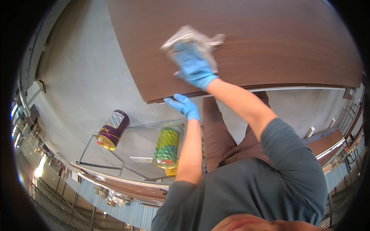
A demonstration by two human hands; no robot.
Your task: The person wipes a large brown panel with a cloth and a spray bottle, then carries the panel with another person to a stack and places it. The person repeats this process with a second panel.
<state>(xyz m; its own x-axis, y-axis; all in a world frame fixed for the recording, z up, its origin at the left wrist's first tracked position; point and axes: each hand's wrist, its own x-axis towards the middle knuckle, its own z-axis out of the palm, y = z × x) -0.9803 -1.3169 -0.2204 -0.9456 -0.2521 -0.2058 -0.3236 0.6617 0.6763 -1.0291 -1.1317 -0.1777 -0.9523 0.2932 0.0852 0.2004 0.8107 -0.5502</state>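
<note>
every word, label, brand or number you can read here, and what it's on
Purple can: yellow lettering, left unquoted; smaller print unreadable.
Yellow-green can: any print is too small to read.
Brown panel, whitish cloth: no lettering visible, though the cloth is blurred.

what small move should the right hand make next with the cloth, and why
I'd probably slide the blue-gloved right hand and the crumpled whitish cloth under it a little rightward across the flat brown wood-toned panel: they are near its left end, and much of the surface stretches right, with nothing visible in the way.
</note>
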